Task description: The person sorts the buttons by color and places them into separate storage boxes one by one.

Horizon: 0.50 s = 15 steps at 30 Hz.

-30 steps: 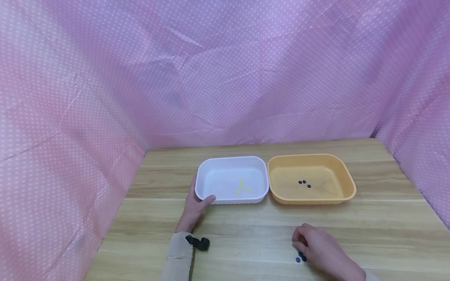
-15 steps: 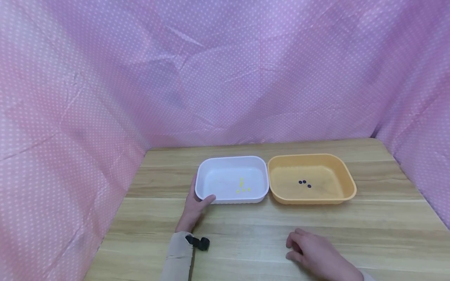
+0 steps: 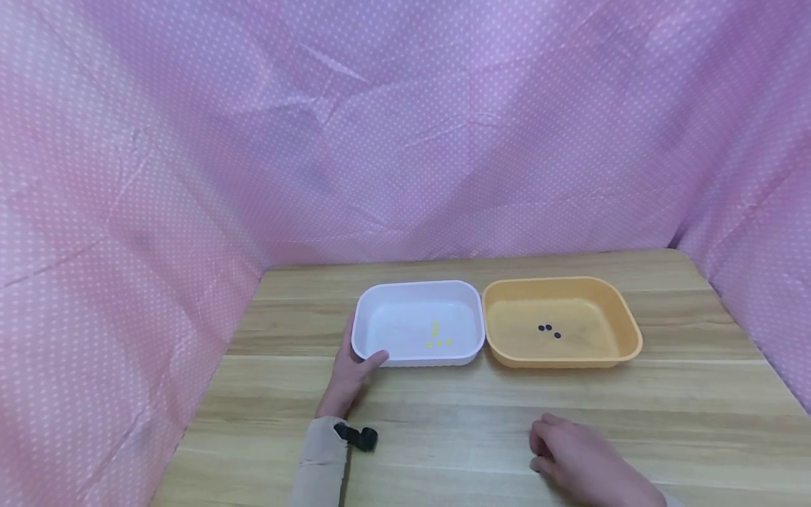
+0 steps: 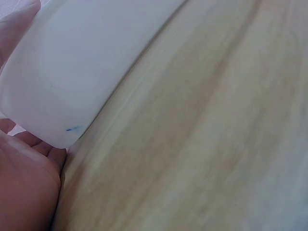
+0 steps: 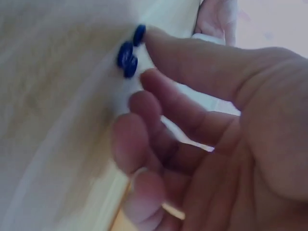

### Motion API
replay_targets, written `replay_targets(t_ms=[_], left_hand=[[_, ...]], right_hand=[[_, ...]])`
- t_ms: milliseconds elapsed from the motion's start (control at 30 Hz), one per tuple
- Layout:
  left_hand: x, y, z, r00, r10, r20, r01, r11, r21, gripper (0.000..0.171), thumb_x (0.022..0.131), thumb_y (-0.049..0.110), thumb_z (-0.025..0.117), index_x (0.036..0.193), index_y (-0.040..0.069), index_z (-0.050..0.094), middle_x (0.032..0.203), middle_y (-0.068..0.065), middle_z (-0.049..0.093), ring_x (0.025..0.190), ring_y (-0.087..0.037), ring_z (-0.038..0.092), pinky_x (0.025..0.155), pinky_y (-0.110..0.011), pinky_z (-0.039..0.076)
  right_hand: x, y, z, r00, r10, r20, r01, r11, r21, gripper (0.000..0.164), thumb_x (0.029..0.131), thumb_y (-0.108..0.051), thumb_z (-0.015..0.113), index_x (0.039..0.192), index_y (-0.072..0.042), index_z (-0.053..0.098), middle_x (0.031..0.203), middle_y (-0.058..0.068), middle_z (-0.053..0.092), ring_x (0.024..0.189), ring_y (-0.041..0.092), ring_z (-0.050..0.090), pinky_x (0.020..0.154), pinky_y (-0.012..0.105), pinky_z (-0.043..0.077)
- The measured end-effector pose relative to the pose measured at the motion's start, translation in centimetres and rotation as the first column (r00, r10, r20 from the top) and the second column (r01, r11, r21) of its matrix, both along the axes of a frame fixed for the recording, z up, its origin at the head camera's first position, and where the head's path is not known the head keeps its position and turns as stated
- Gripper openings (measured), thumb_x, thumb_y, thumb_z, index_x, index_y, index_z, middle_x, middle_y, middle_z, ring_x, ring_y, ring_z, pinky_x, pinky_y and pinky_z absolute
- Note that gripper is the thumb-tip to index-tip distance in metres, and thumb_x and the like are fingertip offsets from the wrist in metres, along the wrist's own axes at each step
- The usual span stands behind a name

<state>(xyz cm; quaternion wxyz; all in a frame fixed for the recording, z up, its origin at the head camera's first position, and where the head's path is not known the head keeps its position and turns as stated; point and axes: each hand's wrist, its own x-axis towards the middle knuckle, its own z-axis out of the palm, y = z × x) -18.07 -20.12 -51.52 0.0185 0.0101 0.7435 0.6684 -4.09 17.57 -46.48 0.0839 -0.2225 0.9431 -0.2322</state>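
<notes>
My left hand (image 3: 345,377) holds the near-left corner of a white tray (image 3: 418,363), thumb along the front rim and fingers round the outer side. Small yellow pieces (image 3: 435,329) lie inside it. My right hand (image 3: 579,458) hovers low over the table's front right, fingers loosely bent. In the right wrist view, several dark-blue button-like discs (image 5: 127,62) lie on the wood beside its thumb tip. The thumb tip is close to the uppermost disc; whether they touch I cannot tell. Between thumb and index finger is a visible gap. The head view hides these discs behind the hand.
An orange-yellow tray (image 3: 564,363) stands against the white one's right side, with three dark discs (image 3: 548,328) on its floor. Both sit on a wooden table (image 3: 443,415). Pink dotted cloth (image 3: 405,141) hangs behind and at the sides. My left wrist wears a black strap (image 3: 359,437).
My right hand shifted left and slightly nearer, then back right. The blue discs beneath it showed in the head view a second ago and are now covered. My left hand stays on the white tray.
</notes>
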Motion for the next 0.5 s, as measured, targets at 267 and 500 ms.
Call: replay_targets(t_ms=[267,500], left_hand=[[-0.1,0.1,0.0,1.0,-0.006,0.004,0.006,0.999,0.033,0.105,0.081,0.012,0.079,0.158,0.025,0.009,0.158,0.008,0.022,0.141,-0.019,0.028,0.114,-0.04,0.028],[0.3,0.2,1.0,0.999,-0.022,0.04,0.02,0.999,0.046,0.104,0.083,0.009,0.077,0.157,0.028,0.007,0.159,0.007,0.019,0.142,-0.019,0.026,0.115,-0.037,0.026]], right_hand=[[-0.1,0.3,0.2,0.997,-0.022,0.073,0.02,0.999,0.038,0.026,0.083,-0.02,0.073,0.069,-0.031,0.053,0.063,-0.022,0.041,0.058,-0.002,0.039,0.052,0.022,0.036],[-0.2,0.5,0.1,0.993,0.017,0.116,-0.019,1.0,0.015,0.021,0.082,-0.021,0.076,0.076,-0.03,0.058,0.068,-0.022,0.044,0.062,-0.001,0.042,0.054,0.024,0.039]])
